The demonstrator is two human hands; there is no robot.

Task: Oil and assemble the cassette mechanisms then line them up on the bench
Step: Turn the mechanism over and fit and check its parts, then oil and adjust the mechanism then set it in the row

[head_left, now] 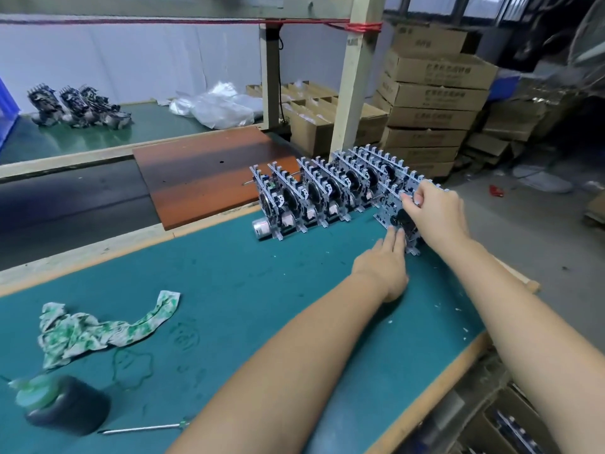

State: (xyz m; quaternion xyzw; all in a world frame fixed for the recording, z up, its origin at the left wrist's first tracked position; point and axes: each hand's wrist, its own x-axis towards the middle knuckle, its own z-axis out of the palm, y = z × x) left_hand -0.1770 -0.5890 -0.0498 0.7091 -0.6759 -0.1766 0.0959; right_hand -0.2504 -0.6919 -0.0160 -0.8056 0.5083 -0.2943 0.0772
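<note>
We work on a green bench mat [229, 306] where a row of mechanisms [327, 191] stands on edge along the far right side, each unit close beside the next. The end mechanism [397, 213] stands at the near right end of that row, just beside its neighbour. Our right hand [432, 208] pinches its upper edge with curled fingers, while our left hand [384, 263] lies with straight fingers on the mat, fingertips touching the lower face of the unit. We judge each mechanism to be light and stiff in its frame, but fragile in detail: the comb-like tabs along the top and the small parts on the face look easy to bend or dislodge. We judge the outer frame edges to be the proper hold, never the black wheel or the motor can [262, 226] seen at the far end of the row. Oiled surfaces may be slippery, so a two-handed hold suits. Near us lie a patterned rag [98, 326], a dark oil pot [65, 411] and a thin metal tool [140, 429].
</note>
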